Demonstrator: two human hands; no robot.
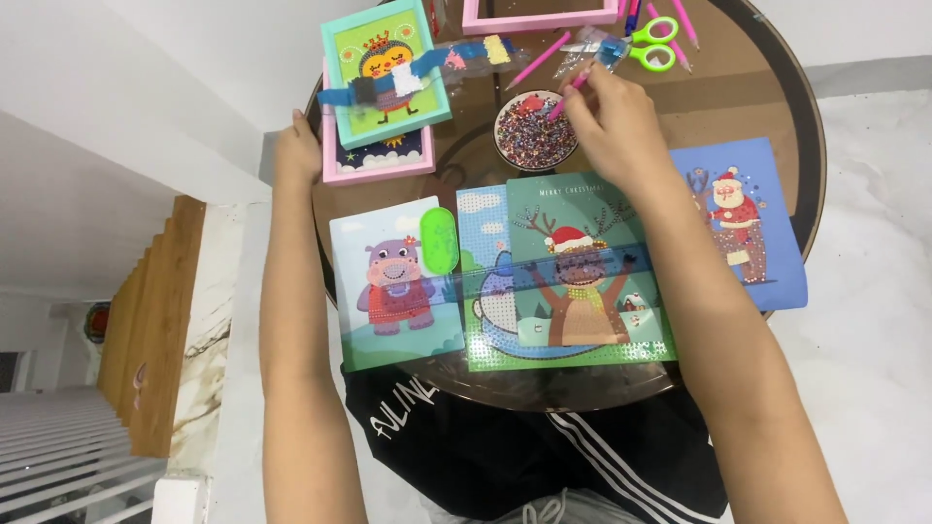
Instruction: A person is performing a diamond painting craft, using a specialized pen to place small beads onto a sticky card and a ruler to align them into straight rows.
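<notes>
My right hand grips a pink pen with its tip dipped into a small round bowl of mixed beads at the back of the round glass table. My left hand rests on the table's left edge, beside a pink frame with a teal-framed chick picture lying on it. In front of me lies a green reindeer picture, partly covered in beads, overlapping another green and blue picture. A hippo picture lies to its left.
A blue Santa picture lies at the right. Green-handled scissors, more pink pens, small bead bags and another pink frame crowd the table's back. A green oval tray sits on the hippo picture. A staircase drops away at left.
</notes>
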